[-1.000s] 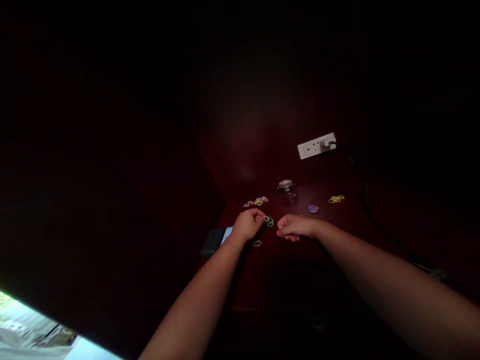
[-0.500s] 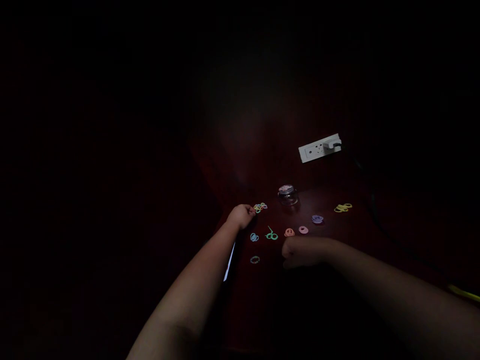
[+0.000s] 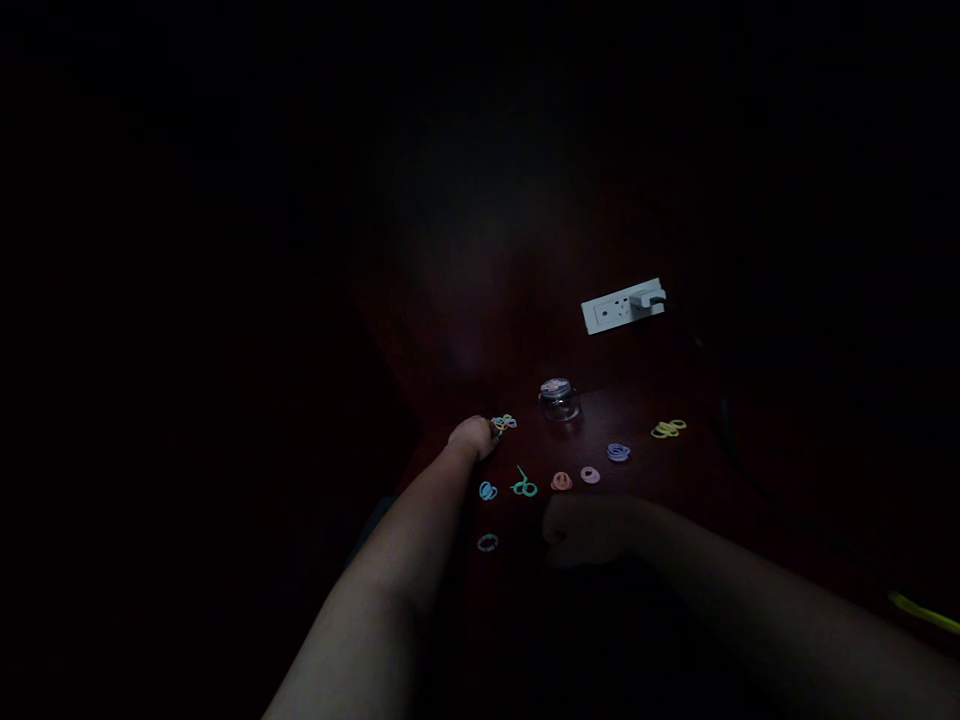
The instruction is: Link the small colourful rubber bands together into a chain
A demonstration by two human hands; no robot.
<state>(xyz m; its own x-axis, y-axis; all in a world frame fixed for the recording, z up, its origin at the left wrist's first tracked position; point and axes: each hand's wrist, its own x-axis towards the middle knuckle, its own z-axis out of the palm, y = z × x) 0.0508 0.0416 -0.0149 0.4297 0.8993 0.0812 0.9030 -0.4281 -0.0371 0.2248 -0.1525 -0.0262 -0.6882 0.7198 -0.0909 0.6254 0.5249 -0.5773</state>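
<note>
My left hand (image 3: 474, 438) reaches to the far left of the dark red table, its fingers closed at the edge of a pile of mixed-colour hair ties (image 3: 506, 423). Nearer to me, my right hand (image 3: 581, 532) is curled in shadow, and what is inside it is hidden. Just beyond it lie orange hair ties (image 3: 561, 481) and pink ones (image 3: 590, 475). Green hair ties (image 3: 525, 488) and blue ones (image 3: 488, 491) lie to the left, with a multicoloured ring (image 3: 487, 543) below. Purple hair ties (image 3: 618, 453) and yellow ones (image 3: 668, 429) are farther right.
Behind the hair ties stands a clear jar (image 3: 560, 402) with a patterned lid. A white socket panel (image 3: 613, 310) with a plug in it is at the back. A dark cable (image 3: 725, 415) runs down on the right, towards a yellow strip (image 3: 924, 611). The surroundings are very dark.
The view has shifted, so the things appear slightly lower and farther left. A bright strip beside my left forearm is out of sight. My left hand remains at the mixed pile.
</note>
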